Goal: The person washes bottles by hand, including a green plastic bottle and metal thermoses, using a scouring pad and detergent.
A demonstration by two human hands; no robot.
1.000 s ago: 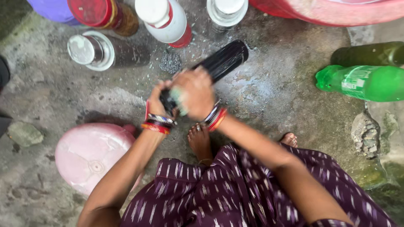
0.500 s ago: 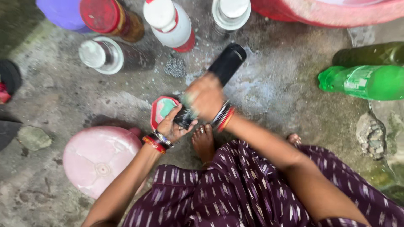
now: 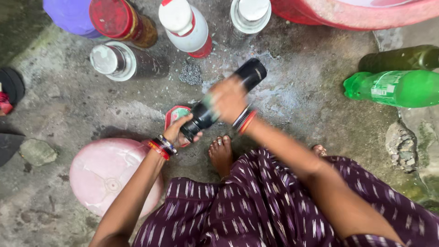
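Observation:
A black bottle [image 3: 250, 73] lies tilted over the wet concrete floor, its base pointing up and right. My left hand [image 3: 179, 129] grips its lower neck end, just above a small red dish [image 3: 176, 114] on the ground. My right hand [image 3: 227, 99], blurred with motion, is closed around the bottle's middle, with what looks like a pale green scrubber under the fingers. Bangles circle both wrists. My bare foot [image 3: 222, 153] rests just below the bottle.
Several capped bottles [image 3: 185, 27] stand along the top, with a red tub [image 3: 347, 11] at the top right. Two green bottles [image 3: 398, 87] lie at the right. An overturned pink bowl [image 3: 107, 174] sits at the lower left beside a stone [image 3: 37, 152].
My right hand has slid up the bottle's body from the neck end. My left hand has dropped to the neck, uncovering the red dish.

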